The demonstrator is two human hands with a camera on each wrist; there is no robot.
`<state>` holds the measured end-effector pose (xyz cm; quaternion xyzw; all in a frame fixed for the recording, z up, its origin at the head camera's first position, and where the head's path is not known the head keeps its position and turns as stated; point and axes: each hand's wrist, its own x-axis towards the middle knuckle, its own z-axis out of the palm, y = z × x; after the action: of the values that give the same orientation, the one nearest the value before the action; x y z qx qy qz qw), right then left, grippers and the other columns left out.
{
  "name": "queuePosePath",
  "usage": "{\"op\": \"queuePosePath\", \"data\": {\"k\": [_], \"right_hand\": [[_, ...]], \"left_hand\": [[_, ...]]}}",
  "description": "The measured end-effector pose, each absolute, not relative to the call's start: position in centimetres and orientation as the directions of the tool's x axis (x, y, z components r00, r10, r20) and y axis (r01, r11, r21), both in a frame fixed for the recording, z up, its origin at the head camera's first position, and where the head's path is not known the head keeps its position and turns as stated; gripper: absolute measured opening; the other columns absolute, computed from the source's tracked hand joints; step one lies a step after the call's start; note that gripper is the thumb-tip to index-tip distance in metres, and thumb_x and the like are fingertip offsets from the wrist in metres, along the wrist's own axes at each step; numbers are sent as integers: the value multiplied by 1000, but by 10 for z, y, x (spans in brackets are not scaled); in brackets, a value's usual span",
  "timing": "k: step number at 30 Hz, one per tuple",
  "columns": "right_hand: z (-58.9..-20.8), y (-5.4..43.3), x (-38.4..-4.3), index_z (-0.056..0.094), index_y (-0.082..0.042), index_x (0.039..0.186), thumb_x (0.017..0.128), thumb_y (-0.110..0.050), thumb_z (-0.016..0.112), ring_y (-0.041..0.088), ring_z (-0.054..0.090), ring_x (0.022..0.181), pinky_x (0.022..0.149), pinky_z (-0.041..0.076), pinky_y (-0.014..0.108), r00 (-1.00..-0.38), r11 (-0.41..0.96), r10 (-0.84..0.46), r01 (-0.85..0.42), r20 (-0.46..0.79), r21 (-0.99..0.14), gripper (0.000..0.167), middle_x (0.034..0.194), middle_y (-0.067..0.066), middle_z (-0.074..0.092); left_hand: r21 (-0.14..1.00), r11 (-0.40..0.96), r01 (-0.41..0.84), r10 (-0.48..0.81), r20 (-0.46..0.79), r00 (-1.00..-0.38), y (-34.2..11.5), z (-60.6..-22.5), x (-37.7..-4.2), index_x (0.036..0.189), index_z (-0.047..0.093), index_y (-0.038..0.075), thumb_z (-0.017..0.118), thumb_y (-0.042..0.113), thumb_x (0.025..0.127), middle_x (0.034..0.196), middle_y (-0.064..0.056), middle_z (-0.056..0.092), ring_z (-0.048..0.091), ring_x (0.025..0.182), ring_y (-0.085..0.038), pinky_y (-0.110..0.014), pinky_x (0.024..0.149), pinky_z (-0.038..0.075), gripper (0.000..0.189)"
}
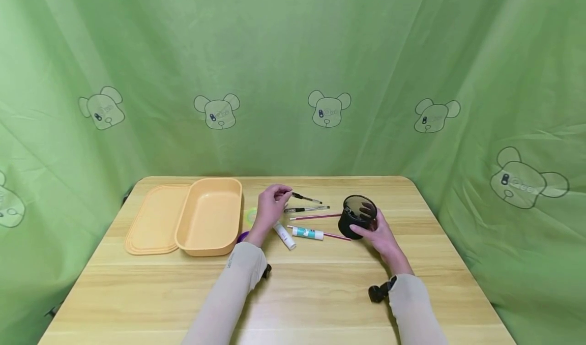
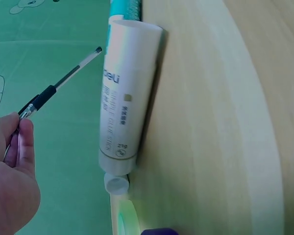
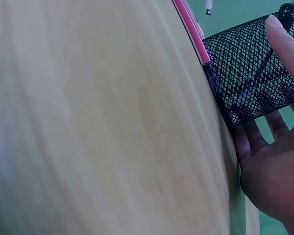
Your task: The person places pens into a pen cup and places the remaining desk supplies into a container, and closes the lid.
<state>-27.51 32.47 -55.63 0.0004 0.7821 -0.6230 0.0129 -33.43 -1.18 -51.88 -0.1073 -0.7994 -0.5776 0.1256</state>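
Observation:
My left hand (image 1: 270, 208) pinches a black-gripped pen (image 2: 45, 97) between thumb and fingertips, its tip pointing away to the right. In the left wrist view the pen appears raised beyond a white glue stick (image 2: 130, 98). With fingers and thumb around its side, my right hand (image 1: 381, 237) holds a black mesh pen holder (image 1: 351, 227), slightly tilted on the table's right half. Something dark shows inside the holder. A second pen (image 1: 309, 209) and a red pencil (image 1: 316, 216) lie between the hands.
Closer to me lie a teal-and-white glue stick (image 1: 308, 233) and another red pencil (image 1: 337, 236). A green tape roll (image 1: 251, 216) and a purple item (image 1: 242, 237) sit by the left forearm. Further left are an orange box (image 1: 208, 243) and its lid (image 1: 153, 220).

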Motion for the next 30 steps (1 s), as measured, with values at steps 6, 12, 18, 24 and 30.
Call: {"op": "queuePosePath", "data": {"k": [6,12,18,24,30], "right_hand": [[-557,324,-275,25,-13,162,92,-18,81,37,34,152,101,37,4,-1000,229,-15,17,-21,-973,89,164,21,35],[-557,323,-277,25,-16,163,91,-19,81,33,35,152,101,37,3,-1000,228,-12,24,-28,-973,91,164,17,36],[-556,323,-278,25,-15,162,91,-18,81,33,35,152,102,37,4,-1000,220,-10,22,-25,-975,91,164,18,36],[-555,321,-278,24,-14,162,92,-15,80,34,34,152,101,37,4,-1000,211,-16,16,-20,-977,90,164,19,36],[-554,322,-276,20,-13,164,93,-11,78,35,33,152,99,36,2,-1000,198,-18,14,-18,-980,92,165,20,34]], "left_hand": [[914,247,323,-7,335,-942,-12,-512,-332,112,75,8,72,16,98,105,-9,76,71,91,-18,-28,84,61,17],[923,178,341,-31,351,-936,-12,-504,-332,114,75,4,72,18,98,104,-9,76,73,92,-23,-26,81,61,21],[929,119,349,-38,356,-934,-11,-498,-332,115,74,0,72,17,98,103,-12,77,74,92,-28,-25,80,61,23],[931,56,359,-37,362,-932,-9,-491,-331,114,74,1,73,15,97,104,-14,76,74,94,-34,-31,83,63,22],[941,11,338,-17,338,-941,-5,-484,-326,115,74,2,73,14,97,104,-14,76,72,99,-39,-24,81,62,22]]}}
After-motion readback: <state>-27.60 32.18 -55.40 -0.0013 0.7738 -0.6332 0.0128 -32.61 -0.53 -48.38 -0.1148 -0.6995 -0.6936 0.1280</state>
